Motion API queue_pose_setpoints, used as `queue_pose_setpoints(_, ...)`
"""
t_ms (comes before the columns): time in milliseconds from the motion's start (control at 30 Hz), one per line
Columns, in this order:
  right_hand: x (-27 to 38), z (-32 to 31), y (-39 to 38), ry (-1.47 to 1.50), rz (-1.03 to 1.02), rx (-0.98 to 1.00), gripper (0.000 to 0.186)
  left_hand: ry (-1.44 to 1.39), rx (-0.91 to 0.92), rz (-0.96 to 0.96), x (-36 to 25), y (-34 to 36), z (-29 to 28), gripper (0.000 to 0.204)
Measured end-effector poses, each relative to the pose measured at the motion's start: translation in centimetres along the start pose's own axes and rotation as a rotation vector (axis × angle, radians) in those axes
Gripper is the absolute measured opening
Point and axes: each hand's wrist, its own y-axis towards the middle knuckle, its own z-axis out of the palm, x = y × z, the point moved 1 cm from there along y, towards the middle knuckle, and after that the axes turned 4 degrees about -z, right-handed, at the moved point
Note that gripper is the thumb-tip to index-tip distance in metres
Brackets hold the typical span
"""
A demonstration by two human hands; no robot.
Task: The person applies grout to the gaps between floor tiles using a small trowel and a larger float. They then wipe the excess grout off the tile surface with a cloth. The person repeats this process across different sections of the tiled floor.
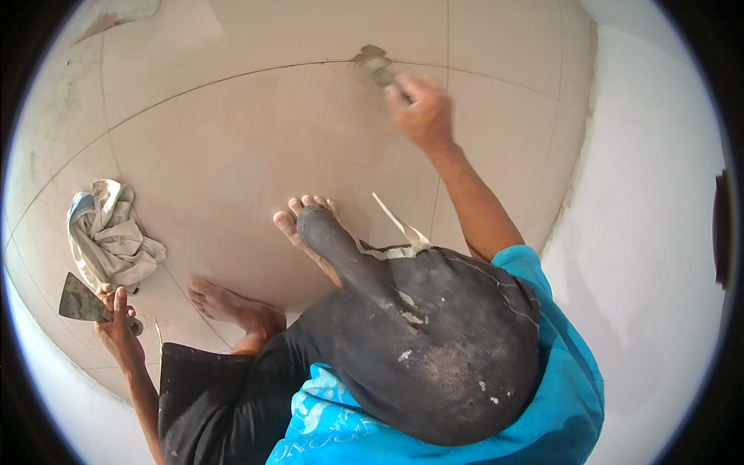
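My right hand (423,115) is stretched out over the tiled floor, its fingers wrapped round the handle of a putty knife (381,74). Motion blurs this hand and tool. At the blade's end a dark grey-green paste (371,53) lies on the joint between two tiles. Low on the left, my left hand (118,329) grips a second scraper (79,301) by its handle. Its wide, flared blade points up and left, coated with grey residue. A crumpled whitish cloth (116,240) lies on the floor just beyond that hand.
Large beige tiles (256,147) with dark joint lines cover the floor. A white wall (643,232) rises on the right. My bare feet (232,304) rest on the tiles, and my bent knee in dark trousers (457,356) fills the near middle.
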Motion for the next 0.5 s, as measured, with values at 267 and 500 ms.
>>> queue_pose_setpoints(267,8.6,4.5,3.2,0.026,-0.012,-0.261,0.02,-0.089,0.014,0.115,-1.0,0.0,0.9,0.021)
queue_pose_setpoints(500,8.7,4.5,4.4,0.218,-0.092,-0.334,0.011,-0.012,0.05,0.009,-2.1,-0.9,0.9,0.023)
